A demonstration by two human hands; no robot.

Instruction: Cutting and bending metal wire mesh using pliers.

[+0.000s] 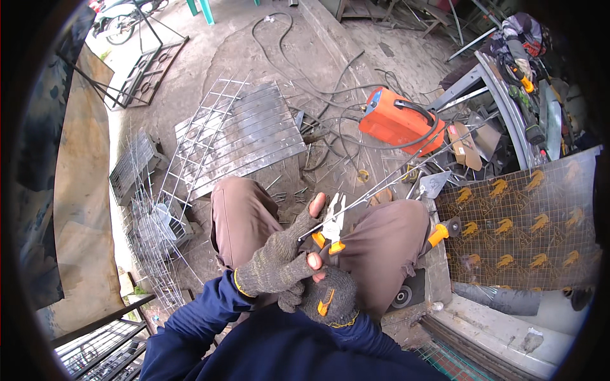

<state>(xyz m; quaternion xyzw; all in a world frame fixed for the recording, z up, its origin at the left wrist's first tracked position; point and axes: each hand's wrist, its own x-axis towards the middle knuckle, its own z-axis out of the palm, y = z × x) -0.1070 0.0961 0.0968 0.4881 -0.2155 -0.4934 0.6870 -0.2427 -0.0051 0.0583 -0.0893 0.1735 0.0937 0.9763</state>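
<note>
My left hand [273, 263], in a grey-brown knitted glove with bare fingertips, is open, its index finger and thumb stretched apart. The near ends of thin metal rods [368, 195] lie against it between finger and thumb. From there the rods slant up to the right, crossing the pliers. Beside it, lower down, my right hand [340, 298] in a dark glove is closed round the handles of combination pliers [333, 225] with orange and black grips. The plier jaws point away from me, slightly apart. Part of the right hand's fingers is hidden behind the left.
A metal sheet [267, 133] and a rod grid [206, 136] lie ahead. Wire mesh [149, 235] stands left. An orange machine [397, 120] with cables sits ahead right. Right are an orange-handled tool [438, 235] and a patterned panel [515, 228]. A co-worker's gloved hand [524, 68] shows far right.
</note>
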